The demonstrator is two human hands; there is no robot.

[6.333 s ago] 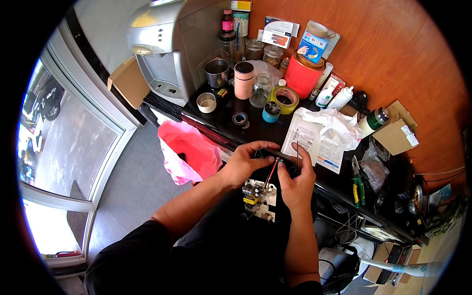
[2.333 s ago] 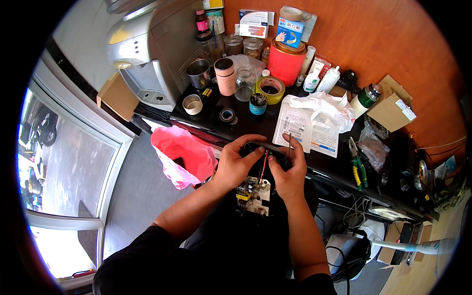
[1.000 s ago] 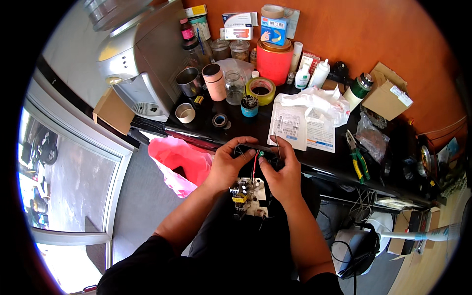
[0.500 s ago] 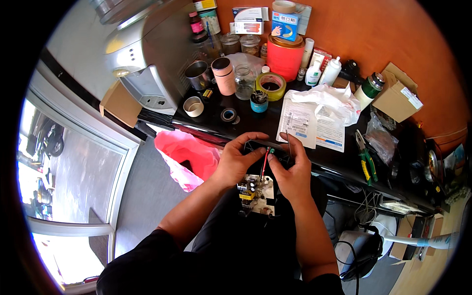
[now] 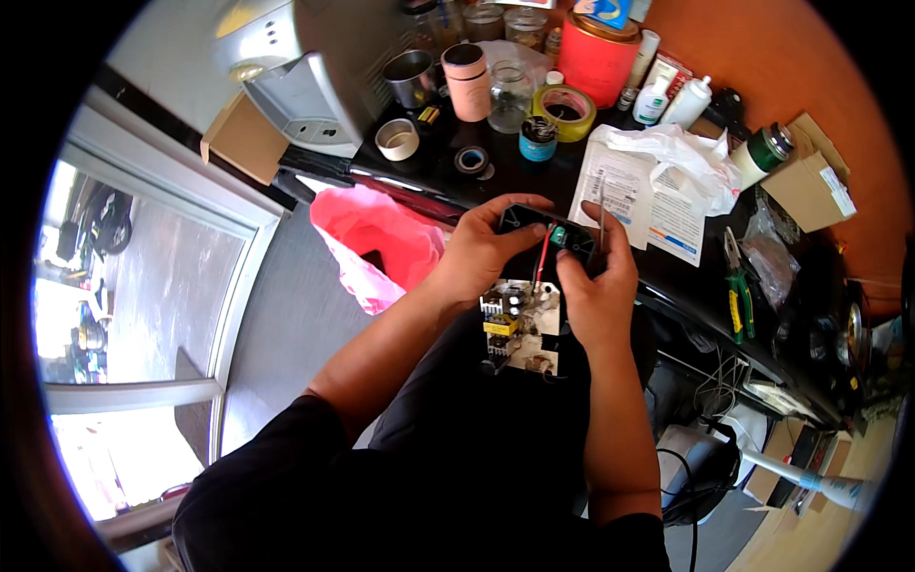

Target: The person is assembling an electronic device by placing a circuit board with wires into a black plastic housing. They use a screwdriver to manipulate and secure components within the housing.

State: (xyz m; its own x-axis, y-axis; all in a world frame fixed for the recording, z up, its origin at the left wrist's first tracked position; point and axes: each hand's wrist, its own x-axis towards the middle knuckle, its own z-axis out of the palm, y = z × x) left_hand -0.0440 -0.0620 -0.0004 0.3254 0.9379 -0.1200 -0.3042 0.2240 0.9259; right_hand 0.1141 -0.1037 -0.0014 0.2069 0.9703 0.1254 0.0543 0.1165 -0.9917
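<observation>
A black plastic housing [image 5: 515,215] is held between my two hands in front of the table edge, its inside facing me. My left hand [image 5: 477,255] grips its left side, the thumb pressed inside near a red wire [image 5: 544,254]. My right hand [image 5: 602,286] is closed on the right side, the thumb by a small green circuit board [image 5: 559,235]. A thin metal rod [image 5: 601,202] sticks up from the right fingers; its kind is unclear. Below the housing hangs a larger circuit board [image 5: 534,329] with a yellow transformer [image 5: 501,325], joined to it by wires.
On the black table stand a pink tumbler [image 5: 467,84], a glass jar [image 5: 510,99], yellow tape [image 5: 564,112] and a teal tin [image 5: 538,141]. Papers [image 5: 620,181] and pliers [image 5: 739,291] lie to the right. A pink bag [image 5: 372,238] sits left, below the table edge.
The view has shifted, so the table sits higher and further right in it. The housing has tilted, showing more of its inside and the green board. Both hands keep their grip.
</observation>
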